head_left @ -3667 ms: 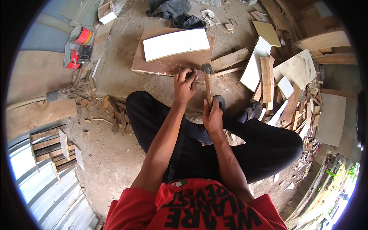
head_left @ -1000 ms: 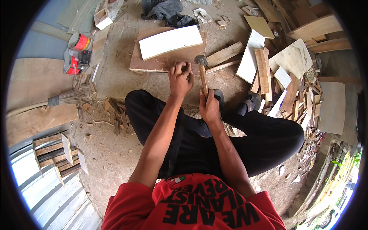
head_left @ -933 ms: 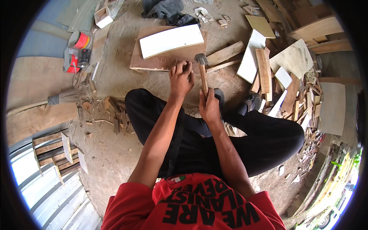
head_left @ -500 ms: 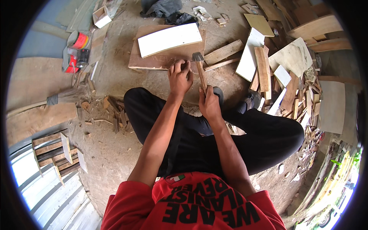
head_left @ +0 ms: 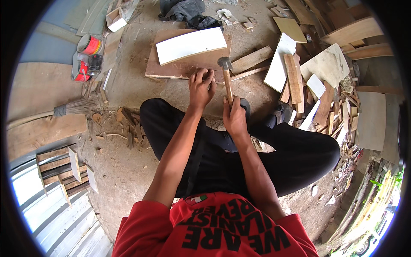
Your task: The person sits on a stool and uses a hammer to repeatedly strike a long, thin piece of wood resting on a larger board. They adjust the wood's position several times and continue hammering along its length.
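Note:
My right hand (head_left: 235, 119) is closed round the wooden handle of a hammer (head_left: 227, 83), whose dark metal head is up beside the board's front right corner. At the near edge of the brown board (head_left: 188, 70), my left hand (head_left: 200, 91) has its fingers curled and pinched together. What those fingers hold, if anything, is too small to make out. A white panel (head_left: 192, 45) lies across the top of the brown board, beyond both hands.
Wooden planks (head_left: 252, 59) and a long white board (head_left: 280, 62) lie to the right, beside a heap of offcuts (head_left: 334, 109). Red and black cans (head_left: 89, 45) stand far left, above a broom (head_left: 77, 108). Dark cloth (head_left: 182, 9) lies at the back. My crossed legs (head_left: 295, 152) fill the near middle.
The hammer has swung a little, its head tipping slightly right and its handle standing straighter. My left hand stays pinched at the board's edge. The whole view has shifted slightly.

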`<state>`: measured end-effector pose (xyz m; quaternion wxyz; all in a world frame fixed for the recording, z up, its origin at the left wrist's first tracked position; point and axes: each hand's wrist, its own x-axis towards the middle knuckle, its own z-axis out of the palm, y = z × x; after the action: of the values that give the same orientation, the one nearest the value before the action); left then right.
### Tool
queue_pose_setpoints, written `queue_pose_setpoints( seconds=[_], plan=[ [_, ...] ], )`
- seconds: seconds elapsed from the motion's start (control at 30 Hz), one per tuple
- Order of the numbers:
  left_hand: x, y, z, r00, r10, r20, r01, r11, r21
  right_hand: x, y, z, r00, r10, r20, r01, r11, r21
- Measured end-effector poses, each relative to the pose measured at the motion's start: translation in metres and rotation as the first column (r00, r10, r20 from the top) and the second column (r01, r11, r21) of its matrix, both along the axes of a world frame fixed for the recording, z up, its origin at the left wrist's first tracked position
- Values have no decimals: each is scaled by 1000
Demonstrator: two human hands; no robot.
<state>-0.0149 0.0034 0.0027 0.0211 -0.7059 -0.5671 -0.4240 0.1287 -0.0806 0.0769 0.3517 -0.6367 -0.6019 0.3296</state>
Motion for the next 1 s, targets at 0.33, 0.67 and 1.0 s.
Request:
queue_pose_setpoints(
  seconds=[0.33,0.67,1.0],
  plan=[
    [1,0,1,1000,-20,13,20,1000,-10,4,3,-13,997,24,67,-19,997,-77],
    [2,-1,7,1000,0,-30,-2,999,-51,8,2,-11,999,-2,43,4,998,-58],
    [7,-1,8,997,63,-37,-66,992,-104,1,-6,-11,998,25,58,-22,999,-42]
  ],
)
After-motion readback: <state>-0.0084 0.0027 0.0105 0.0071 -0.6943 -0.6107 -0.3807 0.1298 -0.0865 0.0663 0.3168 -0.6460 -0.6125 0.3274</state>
